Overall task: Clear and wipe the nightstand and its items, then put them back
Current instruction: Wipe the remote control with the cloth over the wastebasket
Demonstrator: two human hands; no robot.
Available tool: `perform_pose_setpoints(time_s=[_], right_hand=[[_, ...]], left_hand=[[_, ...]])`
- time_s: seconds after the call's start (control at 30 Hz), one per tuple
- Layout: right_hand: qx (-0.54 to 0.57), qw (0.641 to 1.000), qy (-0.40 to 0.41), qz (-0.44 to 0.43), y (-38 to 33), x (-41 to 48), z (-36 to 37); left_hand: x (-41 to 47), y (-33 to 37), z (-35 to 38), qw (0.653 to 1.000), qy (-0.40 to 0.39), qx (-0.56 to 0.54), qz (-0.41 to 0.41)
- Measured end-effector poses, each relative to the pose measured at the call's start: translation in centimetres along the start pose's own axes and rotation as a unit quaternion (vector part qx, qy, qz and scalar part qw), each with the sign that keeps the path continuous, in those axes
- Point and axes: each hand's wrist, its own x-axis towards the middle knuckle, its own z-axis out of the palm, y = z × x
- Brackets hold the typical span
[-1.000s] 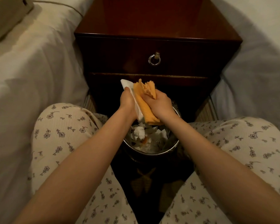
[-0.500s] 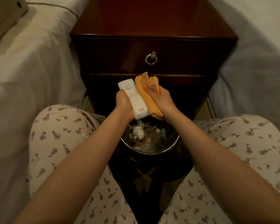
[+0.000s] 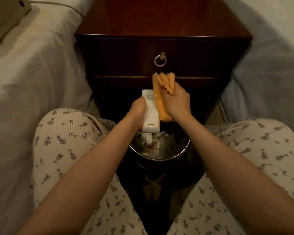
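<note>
In front of the nightstand (image 3: 159,22), below its drawer, the left hand (image 3: 137,112) grips a white remote (image 3: 150,114), wrapped round its left side. The right hand (image 3: 176,102) clutches a bunched orange cloth (image 3: 161,92), pressed along the remote's right edge. The remote looks light, rigid and smooth enough to slip, so a firm hold on its long sides, clear of the part being wiped, seems wise; the cloth is soft and bunches easily.

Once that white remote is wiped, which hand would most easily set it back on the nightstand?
Likely the left: the left hand grips the remote, while the right hand is full of orange cloth. The nightstand top lies straight ahead.
</note>
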Motion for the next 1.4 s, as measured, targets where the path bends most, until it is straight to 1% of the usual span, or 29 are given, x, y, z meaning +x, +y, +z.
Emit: perform_pose_setpoints(time_s=[0.03, 0.1, 0.17, 0.23, 0.27, 0.33, 0.4, 0.43, 0.47, 0.5, 0.53, 0.6, 0.63, 0.67, 0.7, 0.77, 0.83, 0.93, 1.0, 1.03, 1.1, 1.17, 1.23, 1.3, 1.4], right_hand=[[0.021, 0.999, -0.027, -0.013, -0.2, 0.0, 0.1], [-0.004, 0.997, -0.069, -0.02, 0.1, 0.1, 0.4], [-0.066, 0.996, -0.063, -0.003, 0.6, 0.3, 0.2], [-0.149, 0.988, -0.036, 0.009, 1.0, 0.6, -0.2], [-0.189, 0.981, -0.028, 0.013, 1.2, 0.7, -0.4], [-0.263, 0.964, -0.033, 0.025, 1.5, 0.9, -0.6], [-0.287, 0.957, -0.036, 0.032, 1.7, 0.9, -0.7], [-0.262, 0.964, -0.035, 0.029, 1.6, 1.0, -0.7], [-0.207, 0.977, -0.04, 0.02, 1.3, 1.0, -0.8], [-0.14, 0.988, -0.058, 0.003, 1.0, 1.0, -0.8], [-0.09, 0.991, -0.092, -0.025, 0.6, 1.0, -0.8], [-0.075, 0.978, -0.176, -0.078, 0.1, 0.9, -0.6], [-0.086, 0.972, -0.199, -0.087, 0.2, 0.8, -0.5], [-0.1, 0.971, -0.202, -0.085, 0.5, 0.9, -0.4], [-0.116, 0.973, -0.186, -0.077, 0.7, 0.9, -0.4], [-0.159, 0.979, -0.123, -0.046, 1.2, 1.2, -0.7], [-0.205, 0.976, -0.073, -0.004, 1.6, 1.6, -1.1], [-0.276, 0.957, -0.053, 0.076, 1.9, 2.4, -1.7], [-0.299, 0.949, -0.041, 0.09, 1.9, 2.4, -1.8], [-0.281, 0.955, -0.043, 0.08, 1.8, 2.5, -1.8], [-0.197, 0.976, -0.069, 0.059, 1.6, 2.3, -1.5], [-0.136, 0.986, -0.071, 0.071, 1.6, 2.2, -1.6], [-0.121, 0.986, -0.044, 0.105, 1.8, 2.3, -1.9], [-0.1, 0.984, -0.025, 0.145, 2.2, 2.6, -2.2], [-0.035, 0.977, -0.017, 0.211, 2.2, 2.8, -2.3]], left_hand=[[0.1, 0.0, 0.0, 1.0, -0.008, 0.003, 0.002], [0.0, 0.0, 0.1, 1.0, -0.024, 0.017, 0.002], [0.0, -0.3, 0.2, 0.998, -0.035, 0.045, -0.005], [-0.1, -0.5, 0.2, 0.996, -0.051, 0.077, -0.014], [-0.2, -0.6, 0.2, 0.994, -0.069, 0.088, -0.018], [-0.2, -0.5, 0.1, 0.982, -0.129, 0.131, -0.033], [-0.2, -0.5, 0.0, 0.96, -0.183, 0.208, -0.042], [-0.1, -0.5, -0.1, 0.953, -0.2, 0.225, -0.044], [0.1, -0.6, -0.2, 0.95, -0.208, 0.23, -0.041], [0.4, -0.6, -0.3, 0.95, -0.212, 0.226, -0.042], [0.4, -0.6, -0.3, 0.949, -0.215, 0.227, -0.041], [0.3, -0.7, -0.3, 0.941, -0.218, 0.255, -0.038], [0.2, -0.8, -0.3, 0.938, -0.215, 0.268, -0.041], [0.3, -0.9, -0.3, 0.937, -0.212, 0.274, -0.04], [0.2, -0.9, -0.3, 0.937, -0.212, 0.275, -0.034], [0.2, -0.9, -0.2, 0.934, -0.217, 0.282, -0.022], [-0.1, -0.8, -0.2, 0.918, -0.235, 0.319, -0.016], [-0.2, -0.9, -0.2, 0.884, -0.266, 0.383, -0.04], [-0.4, -1.0, -0.3, 0.873, -0.251, 0.415, -0.047], [-0.4, -0.9, -0.3, 0.872, -0.242, 0.423, -0.048], [-0.3, -0.6, -0.5, 0.878, -0.229, 0.419, -0.034], [-0.2, -0.4, -0.6, 0.884, -0.228, 0.408, -0.013], [-0.3, -0.4, -0.5, 0.883, -0.235, 0.405, -0.001], [-0.5, -0.7, -0.3, 0.892, -0.233, 0.388, 0.004], [-0.4, -0.8, -0.2, 0.932, -0.203, 0.301, -0.012]])
